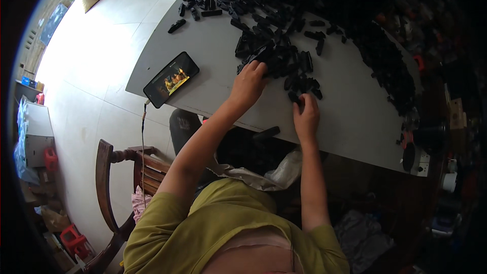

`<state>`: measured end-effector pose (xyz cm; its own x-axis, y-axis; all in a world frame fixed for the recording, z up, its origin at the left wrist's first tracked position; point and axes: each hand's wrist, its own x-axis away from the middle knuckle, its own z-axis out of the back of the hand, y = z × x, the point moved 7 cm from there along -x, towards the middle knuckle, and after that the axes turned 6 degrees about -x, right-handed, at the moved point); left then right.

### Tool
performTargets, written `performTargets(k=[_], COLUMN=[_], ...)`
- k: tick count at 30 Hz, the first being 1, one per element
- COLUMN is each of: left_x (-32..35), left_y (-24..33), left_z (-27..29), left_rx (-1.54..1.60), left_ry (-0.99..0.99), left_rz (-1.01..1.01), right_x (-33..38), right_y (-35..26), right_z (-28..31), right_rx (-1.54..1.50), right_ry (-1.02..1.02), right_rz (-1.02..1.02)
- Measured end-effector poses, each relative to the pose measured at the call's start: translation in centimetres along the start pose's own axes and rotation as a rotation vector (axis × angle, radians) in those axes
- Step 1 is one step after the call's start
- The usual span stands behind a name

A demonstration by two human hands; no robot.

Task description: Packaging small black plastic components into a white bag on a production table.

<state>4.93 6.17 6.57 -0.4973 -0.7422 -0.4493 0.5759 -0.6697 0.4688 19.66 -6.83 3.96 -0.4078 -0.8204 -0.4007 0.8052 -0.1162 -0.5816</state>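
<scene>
Small, elongated black pieces, apparently plastic, lie in a loose heap [271, 33] on the grey table [213, 78]. My left hand [247, 86] reaches to the near edge of this heap, its fingers bent together on a black piece; the fingertips are partly hidden among the pieces. To its right, my right hand [307, 116] pinches another black piece [294, 97] between thumb and fingers, beside a small cluster [304, 82]. Below the table's front edge, one more black piece [266, 133] shows above an open whitish sack [286, 170] with dark contents at my lap.
A black phone [171, 79] with a lit screen lies at the table's left, a cable [143, 127] hanging from it. A dense black mass of pieces [388, 66] covers the right side. A wooden chair [104, 172] stands at left; a power strip [422, 164] is at the right corner.
</scene>
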Motion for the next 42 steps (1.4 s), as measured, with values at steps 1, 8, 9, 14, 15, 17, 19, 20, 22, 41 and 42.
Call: performTargets(k=[1, 8, 9, 14, 15, 17, 19, 20, 22, 41, 42], left_x=[0.3, 3.8, 3.9, 5.2, 5.3, 5.4, 5.5, 5.5, 5.6, 6.2, 6.2], left_y=[-0.7, -4.2, -4.0, -2.3, -2.3, -1.7, -1.2, -0.9, -0.3, 0.9, 0.7], left_z=[-0.1, -0.7, -0.5, -0.8, -0.8, -0.4, -0.3, -0.2, 0.1, -0.5, -0.5], left_rx=[0.186, 0.663, 0.664, 0.588, 0.589, 0.546, 0.474, 0.4, 0.353, 0.343, 0.34], left_ry=[-0.011, -0.181, -0.185, -0.392, -0.395, -0.422, -0.423, -0.421, -0.403, -0.362, -0.361], left_rz=[0.03, 0.403, 0.401, 0.188, 0.187, 0.121, 0.085, 0.05, 0.011, -0.107, -0.102], right_x=[0.5, 2.8, 2.8, 2.3, 2.1, 2.0, 2.0, 2.1, 2.0, 2.1, 2.0], right_y=[0.8, 4.1, 4.3, 3.7, 4.0, 4.1, 4.2, 4.7, 4.7, -3.5, -3.4], right_z=[0.2, -0.2, -0.1, -0.4, -0.5, -0.5, -0.5, -0.3, 0.1, -0.2, 0.2], right_rx=[-0.204, -1.32, -1.319, -0.817, -0.699, -0.654, -0.609, -0.566, -0.523, -0.342, -0.345], right_ry=[0.0, 0.031, 0.035, -0.173, -0.164, -0.15, -0.137, -0.094, -0.053, -0.295, -0.3], right_rz=[-0.073, -0.665, -0.666, -0.631, -0.525, -0.459, -0.39, -0.406, -0.421, 0.062, 0.063])
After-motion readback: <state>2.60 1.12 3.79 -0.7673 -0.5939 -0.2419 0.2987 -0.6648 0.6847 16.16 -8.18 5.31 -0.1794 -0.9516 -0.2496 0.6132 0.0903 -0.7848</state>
